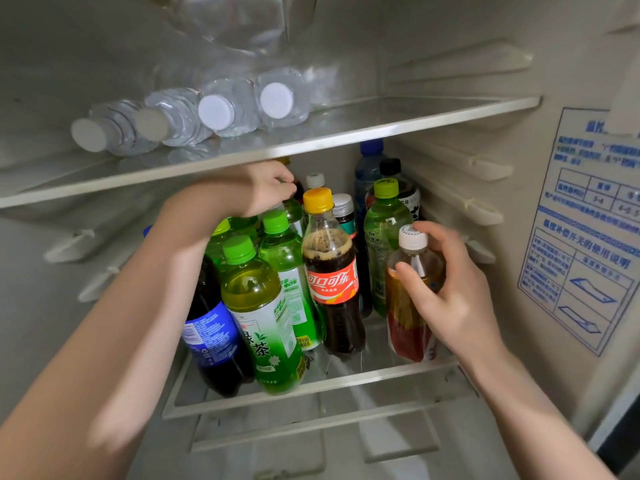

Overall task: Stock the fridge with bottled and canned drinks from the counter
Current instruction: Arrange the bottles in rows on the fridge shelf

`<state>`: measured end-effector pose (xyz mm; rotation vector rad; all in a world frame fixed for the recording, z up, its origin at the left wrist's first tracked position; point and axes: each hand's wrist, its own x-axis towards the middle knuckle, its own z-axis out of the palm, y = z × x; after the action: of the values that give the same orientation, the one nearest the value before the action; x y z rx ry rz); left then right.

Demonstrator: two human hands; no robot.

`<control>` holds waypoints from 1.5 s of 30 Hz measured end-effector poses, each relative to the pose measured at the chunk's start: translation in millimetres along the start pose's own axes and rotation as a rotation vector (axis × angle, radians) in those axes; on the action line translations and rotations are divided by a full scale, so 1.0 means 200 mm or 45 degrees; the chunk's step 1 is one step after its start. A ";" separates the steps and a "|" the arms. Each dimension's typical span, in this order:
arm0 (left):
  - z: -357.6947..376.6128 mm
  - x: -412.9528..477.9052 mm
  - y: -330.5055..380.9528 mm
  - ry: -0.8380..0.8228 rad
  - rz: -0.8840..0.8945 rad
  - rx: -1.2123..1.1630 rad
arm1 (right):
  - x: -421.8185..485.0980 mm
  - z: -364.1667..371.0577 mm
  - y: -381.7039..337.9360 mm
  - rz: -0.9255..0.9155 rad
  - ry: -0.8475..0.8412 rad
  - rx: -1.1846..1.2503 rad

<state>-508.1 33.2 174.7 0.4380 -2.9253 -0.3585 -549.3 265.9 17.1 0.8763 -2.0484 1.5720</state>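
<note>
1. We lose much of the back row on the lower shelf (311,388). Our left arm crosses the green-capped bottles behind the green tea bottle (258,306), and the front edge of the upper shelf (433,112) cuts off whatever stands tallest. The print on the blue sticker (588,244) is too blurred to read.
2. Our left hand (266,188) reaches deep under the upper shelf, its fingers curled over something in the back row that they hide. We cannot tell whether it grips anything.
3. Our right hand (450,296) wraps the amber tea bottle (401,317), which has a white cap and a red label. The thumb lies across its shoulder and the fingers go behind. The bottle stands upright at the front right of the lower shelf, near the Coca-Cola bottle (332,275). We cannot tell whether its base rests on the glass.
4. Bare glass shows between those two bottles and out to the shelf's front edge. The right half of the upper shelf is open, and its left half carries water bottles (214,112) lying on their sides.
</note>
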 end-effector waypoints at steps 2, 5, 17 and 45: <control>-0.01 -0.08 -0.05 0.066 -0.033 0.076 | 0.00 0.01 0.00 0.005 0.008 -0.004; -0.02 -0.23 -0.13 0.197 -0.020 0.155 | 0.00 0.01 -0.01 0.014 0.018 -0.004; 0.20 -0.52 -0.40 0.935 -0.040 -0.173 | 0.03 0.03 -0.10 -0.001 0.070 -0.319; 0.20 0.13 -0.75 0.984 -0.168 -0.324 | 0.96 0.43 -0.25 -0.007 -0.901 -0.726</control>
<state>-500.2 -105.6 101.8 0.5734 -2.0801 -0.4478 -647.6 129.8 155.0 1.3037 -2.7434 0.6086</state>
